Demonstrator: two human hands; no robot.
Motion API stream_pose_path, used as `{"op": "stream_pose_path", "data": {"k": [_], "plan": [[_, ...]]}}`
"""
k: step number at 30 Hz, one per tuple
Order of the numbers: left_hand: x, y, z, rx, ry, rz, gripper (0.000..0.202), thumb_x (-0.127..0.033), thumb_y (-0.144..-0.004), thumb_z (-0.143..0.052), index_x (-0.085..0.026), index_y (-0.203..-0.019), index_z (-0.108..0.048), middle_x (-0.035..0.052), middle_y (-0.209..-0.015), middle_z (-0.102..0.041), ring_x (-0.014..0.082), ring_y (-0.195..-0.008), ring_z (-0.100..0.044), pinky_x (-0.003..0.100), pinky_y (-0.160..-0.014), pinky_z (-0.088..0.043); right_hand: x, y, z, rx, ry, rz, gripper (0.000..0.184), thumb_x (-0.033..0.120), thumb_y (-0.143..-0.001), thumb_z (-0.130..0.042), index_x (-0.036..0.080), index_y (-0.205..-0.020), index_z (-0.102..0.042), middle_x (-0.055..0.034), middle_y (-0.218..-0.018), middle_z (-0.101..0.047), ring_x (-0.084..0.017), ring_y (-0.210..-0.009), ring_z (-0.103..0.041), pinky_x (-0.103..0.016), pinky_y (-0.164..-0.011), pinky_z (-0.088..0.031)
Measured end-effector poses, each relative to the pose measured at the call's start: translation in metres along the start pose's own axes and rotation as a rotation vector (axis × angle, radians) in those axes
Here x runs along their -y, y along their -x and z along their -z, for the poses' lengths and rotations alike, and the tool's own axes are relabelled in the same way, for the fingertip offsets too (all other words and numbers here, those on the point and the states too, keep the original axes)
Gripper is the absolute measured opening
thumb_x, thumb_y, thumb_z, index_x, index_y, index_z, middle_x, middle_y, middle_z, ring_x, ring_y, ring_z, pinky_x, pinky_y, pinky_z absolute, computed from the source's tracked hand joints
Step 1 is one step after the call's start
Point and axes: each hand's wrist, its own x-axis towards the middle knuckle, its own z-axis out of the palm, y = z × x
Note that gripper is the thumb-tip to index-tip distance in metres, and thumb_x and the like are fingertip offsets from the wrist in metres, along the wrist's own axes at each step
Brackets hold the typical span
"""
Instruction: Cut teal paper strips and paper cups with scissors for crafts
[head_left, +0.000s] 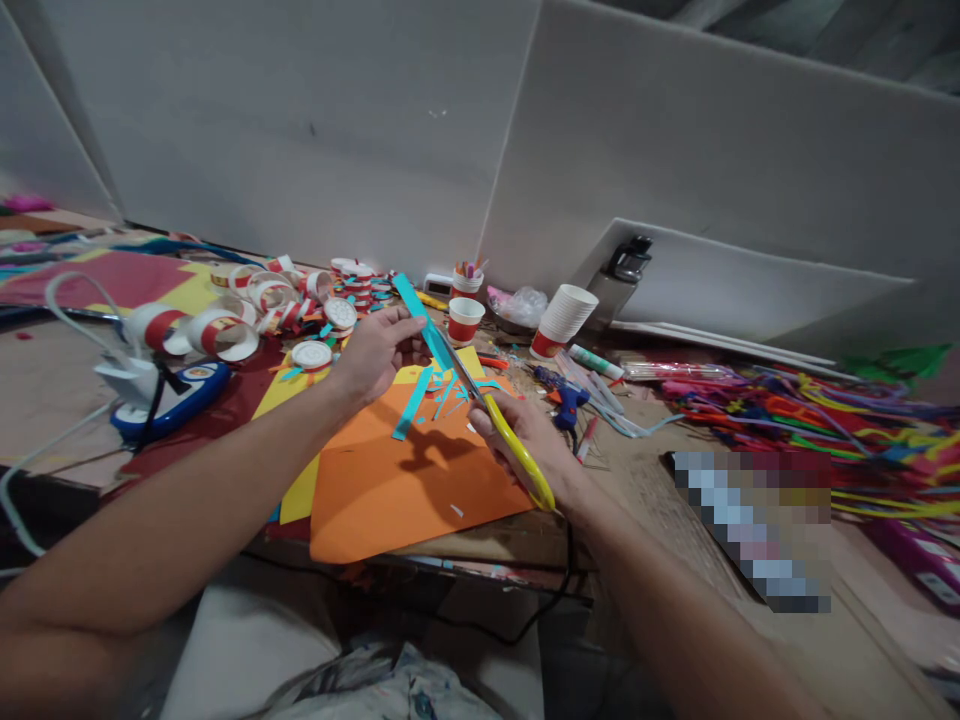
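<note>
My left hand (375,352) pinches a long teal paper strip (414,303) and holds it up above the table. My right hand (525,435) grips yellow-handled scissors (517,455), whose blades (457,368) meet the strip just below my left fingers. Under both hands lies an orange paper sheet (397,490) on top of a yellow sheet (300,490). Teal offcuts (442,395) are scattered over the orange sheet, among them one longer teal strip (411,405).
Cut red-and-white paper cup rings (225,325) lie at the left with a white lamp base (131,375). Paper cups (564,318), a blue glue gun (566,392) and a glue stick (596,362) stand behind. Coloured pipe cleaners (825,420) fill the right. White boards (375,130) wall the back.
</note>
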Motion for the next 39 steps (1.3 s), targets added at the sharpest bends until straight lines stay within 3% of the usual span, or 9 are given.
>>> {"op": "stream_pose_path", "data": {"k": [19, 39], "plan": [[0.0027, 0.0060, -0.0067, 0.049, -0.019, 0.023, 0.020, -0.025, -0.073, -0.072, -0.015, -0.073, -0.054, 0.0014, -0.065, -0.065, 0.0119, -0.055, -0.062, 0.026, -0.058, -0.051, -0.0038, -0.0006, -0.0043, -0.015, -0.016, 0.035, 0.040, 0.060, -0.088, -0.051, 0.021, -0.083, -0.049, 0.0060, -0.059, -0.042, -0.008, -0.047, -0.038, -0.021, -0.045, -0.032], [-0.0007, 0.0011, -0.0010, 0.043, -0.039, 0.026, 0.021, -0.026, -0.075, -0.069, -0.015, -0.073, -0.052, -0.0012, -0.062, -0.061, 0.0091, -0.051, -0.058, 0.022, -0.052, -0.049, -0.0047, 0.0004, -0.0050, -0.035, 0.027, 0.043, 0.035, 0.053, -0.088, -0.054, 0.020, -0.078, -0.050, 0.0056, -0.057, -0.043, -0.008, -0.047, -0.039, -0.020, -0.045, -0.031]]}}
